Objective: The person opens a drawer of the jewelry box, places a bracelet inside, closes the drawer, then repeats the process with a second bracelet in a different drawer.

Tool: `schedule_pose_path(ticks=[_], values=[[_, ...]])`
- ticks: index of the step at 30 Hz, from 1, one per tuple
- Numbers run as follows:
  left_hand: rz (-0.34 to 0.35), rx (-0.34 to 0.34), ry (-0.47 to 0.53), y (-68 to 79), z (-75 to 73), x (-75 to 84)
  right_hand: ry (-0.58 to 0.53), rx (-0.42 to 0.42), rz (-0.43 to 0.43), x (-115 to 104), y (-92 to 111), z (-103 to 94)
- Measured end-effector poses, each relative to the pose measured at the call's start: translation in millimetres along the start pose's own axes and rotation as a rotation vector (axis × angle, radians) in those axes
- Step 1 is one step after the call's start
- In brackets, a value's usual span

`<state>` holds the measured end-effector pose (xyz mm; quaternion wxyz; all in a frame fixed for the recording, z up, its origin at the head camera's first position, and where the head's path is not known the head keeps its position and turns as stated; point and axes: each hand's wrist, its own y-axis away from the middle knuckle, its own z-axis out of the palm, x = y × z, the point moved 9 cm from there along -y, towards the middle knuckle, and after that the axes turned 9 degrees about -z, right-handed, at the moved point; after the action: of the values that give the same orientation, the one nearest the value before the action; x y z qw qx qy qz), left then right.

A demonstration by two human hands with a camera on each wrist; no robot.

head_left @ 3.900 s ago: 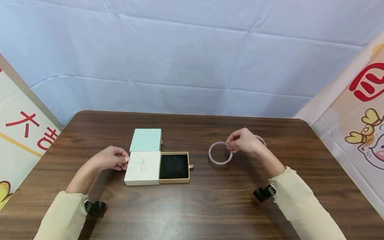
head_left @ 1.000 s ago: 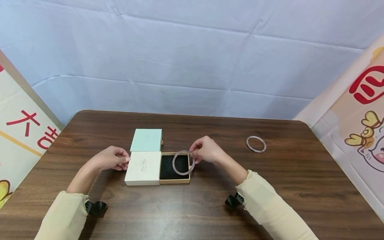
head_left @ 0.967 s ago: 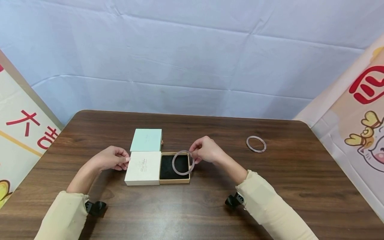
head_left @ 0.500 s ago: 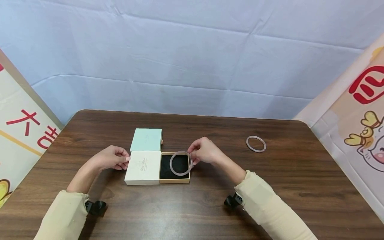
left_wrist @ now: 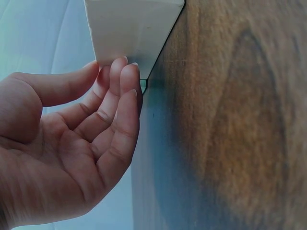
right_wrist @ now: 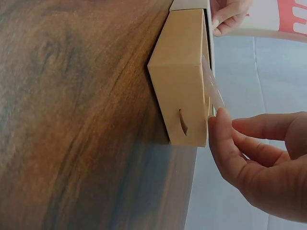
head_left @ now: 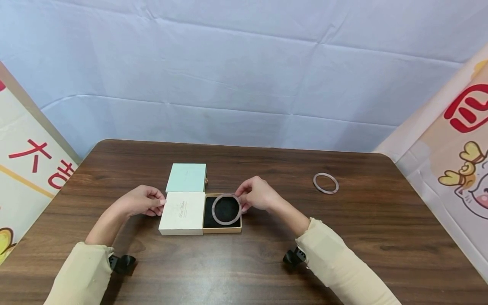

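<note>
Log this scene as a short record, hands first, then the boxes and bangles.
Left hand: fingertips touch the left end of the white box
Right hand: pinches one bangle by its right side
Held bangle: slants down into the open drawer
Drawer: black-lined, pulled out to the white box's right
Mint box: closed, just behind the white box
Second bangle: lies on the table, far right of the boxes
Surface: dark wood-grain table

Brown table (head_left: 244, 267), mint box (head_left: 186, 178), white box (head_left: 181, 213) just beside it, drawer (head_left: 222, 231) out; pale bangle (head_left: 314, 181) well apart
</note>
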<state>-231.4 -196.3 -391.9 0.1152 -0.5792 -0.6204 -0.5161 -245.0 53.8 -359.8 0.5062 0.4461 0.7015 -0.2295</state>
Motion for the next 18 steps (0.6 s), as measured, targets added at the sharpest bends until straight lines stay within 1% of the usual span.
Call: schedule_pose_path(ticks=[9, 18], values=[[0.007, -0.005, 0.008, -0.9, 0.1, -0.5, 0.006, -0.013, -0.028, -1.7, -0.4, 4.2], [0.004, 0.001, 0.002, 0.1, 0.3, -0.5, 0.005, -0.027, -0.034, -2.9, 1.2, 4.6]])
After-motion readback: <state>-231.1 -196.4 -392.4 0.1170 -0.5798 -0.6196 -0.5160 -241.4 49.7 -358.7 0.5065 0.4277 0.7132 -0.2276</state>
